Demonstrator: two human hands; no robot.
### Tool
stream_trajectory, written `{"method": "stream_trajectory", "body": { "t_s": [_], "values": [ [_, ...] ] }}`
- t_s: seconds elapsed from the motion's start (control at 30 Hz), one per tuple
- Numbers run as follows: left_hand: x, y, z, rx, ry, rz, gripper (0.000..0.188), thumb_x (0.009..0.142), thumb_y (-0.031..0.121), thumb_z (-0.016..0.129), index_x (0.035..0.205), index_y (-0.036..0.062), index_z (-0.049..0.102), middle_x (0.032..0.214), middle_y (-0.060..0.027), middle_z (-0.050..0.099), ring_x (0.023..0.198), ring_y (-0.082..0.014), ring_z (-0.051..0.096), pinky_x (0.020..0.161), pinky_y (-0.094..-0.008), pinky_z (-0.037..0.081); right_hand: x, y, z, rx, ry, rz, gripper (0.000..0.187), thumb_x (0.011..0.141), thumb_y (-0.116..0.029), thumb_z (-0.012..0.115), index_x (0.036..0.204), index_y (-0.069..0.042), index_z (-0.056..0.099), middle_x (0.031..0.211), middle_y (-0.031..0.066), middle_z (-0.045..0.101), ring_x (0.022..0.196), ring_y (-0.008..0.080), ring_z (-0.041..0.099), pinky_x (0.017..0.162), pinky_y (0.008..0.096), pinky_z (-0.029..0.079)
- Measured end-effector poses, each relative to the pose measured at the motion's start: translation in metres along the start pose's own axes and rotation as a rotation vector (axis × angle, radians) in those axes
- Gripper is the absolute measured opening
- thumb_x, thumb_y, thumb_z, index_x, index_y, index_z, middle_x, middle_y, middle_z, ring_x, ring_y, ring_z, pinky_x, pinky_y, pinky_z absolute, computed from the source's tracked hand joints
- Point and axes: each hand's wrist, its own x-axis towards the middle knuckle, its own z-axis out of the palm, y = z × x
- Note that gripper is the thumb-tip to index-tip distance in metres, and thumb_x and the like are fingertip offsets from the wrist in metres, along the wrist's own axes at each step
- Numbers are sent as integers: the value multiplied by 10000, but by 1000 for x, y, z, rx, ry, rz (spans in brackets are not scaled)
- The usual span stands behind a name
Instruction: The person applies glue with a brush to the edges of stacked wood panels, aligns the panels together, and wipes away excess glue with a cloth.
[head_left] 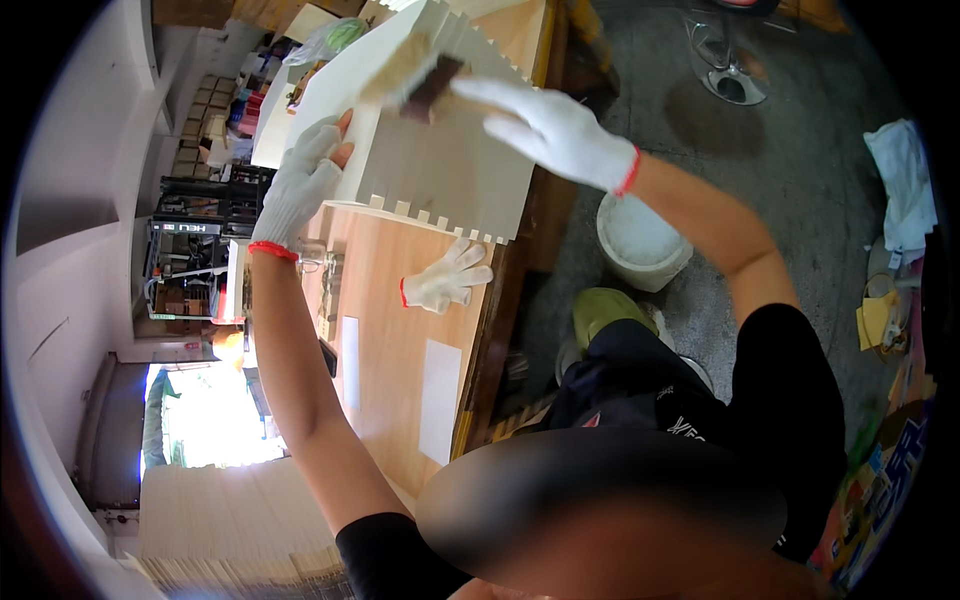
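A pale wooden box [440, 165] with finger-jointed edges stands on the workbench [385, 330]. My left hand [303, 180], in a white knit glove with a red cuff and bare fingertips showing, steadies the box at its left edge. My right hand [550, 130], gloved the same way, grips a wide flat brush [432, 88] with a dark band and pale bristles. Motion smears the brush, which is over the top of the box; whether its bristles touch the wood I cannot tell. A loose white glove [447, 276] lies on the bench just below the box.
Two white strips [440, 400] lie on the bench, whose edge runs along my left side. On the floor to the right stands a white bucket [642, 240] with whitish contents. A stool base [735, 85] is farther off. Stacked boards [235, 520] fill the lower left.
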Motion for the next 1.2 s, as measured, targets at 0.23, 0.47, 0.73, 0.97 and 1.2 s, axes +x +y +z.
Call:
{"method": "stream_trajectory", "body": {
  "t_s": [0.23,0.47,0.73,0.97,1.2],
  "values": [
    [-43,4,35,-163,634,-55,141,957,113,536,1043,10,581,1223,-127,638,1062,-206,569,1004,-323,412,-169,27,2,-108,58,425,505,945,-115,625,1436,-188,533,1277,182,638,1141,317,633,933,382,509],
    [-98,14,55,-1629,605,-692,376,986,372,570,1154,43,502,1064,-122,624,860,-265,605,771,-419,531,-342,127,4,-601,-532,977,564,920,-249,577,1466,-335,464,1136,207,669,957,388,677,757,497,534],
    [-85,35,35,-1481,492,-815,337,1014,337,517,1092,9,517,949,-110,629,769,-227,581,676,-366,528,-377,178,17,-865,-610,595,664,827,-403,694,1429,-209,490,1167,163,632,1073,362,622,880,485,495],
    [-68,24,10,-1604,514,-745,322,1016,324,508,1021,2,508,923,-110,616,757,-225,597,629,-347,552,-360,143,28,-586,-527,492,533,847,-357,688,1322,-147,568,1141,131,626,1086,345,600,913,478,471],
    [-44,42,11,-1635,632,-795,407,992,347,535,1124,-37,507,1025,-162,612,826,-267,644,675,-358,602,-329,92,32,-326,-493,428,427,915,-304,630,1295,-111,611,1285,169,616,1121,373,598,945,451,486]
  ]
}}
